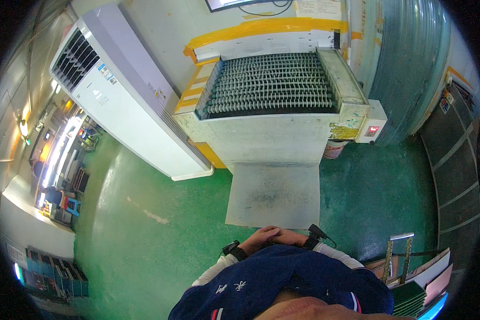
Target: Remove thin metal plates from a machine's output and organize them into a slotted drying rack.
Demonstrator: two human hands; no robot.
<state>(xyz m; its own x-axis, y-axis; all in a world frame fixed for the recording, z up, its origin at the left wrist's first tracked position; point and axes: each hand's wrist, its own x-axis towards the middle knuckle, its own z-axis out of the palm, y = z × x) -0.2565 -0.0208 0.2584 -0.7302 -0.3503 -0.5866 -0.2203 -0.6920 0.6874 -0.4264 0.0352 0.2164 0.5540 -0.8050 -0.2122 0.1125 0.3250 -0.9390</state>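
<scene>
My left hand [258, 239] and my right hand [292, 238] meet low in front of my body, one clasped against the other. The left fingers curl over the right hand, whose own fingers are mostly hidden beneath. A black band [232, 248] circles the left wrist, and a black strapped device [318, 232] is on the right wrist. Just beyond the hands, a pale grey mat [274, 194] lies on the floor. Ahead stands a conveyor machine [272, 141] with an open bed of wheeled rollers [269, 85].
A tall white air conditioner [133, 112] stands left of the machine. The machine's control box [372, 125] juts out at right, with a bucket [334, 149] below. Racked panels [421, 282] are at lower right. Translucent strip curtains [405, 69] hang behind. Green floor [144, 229] stretches left.
</scene>
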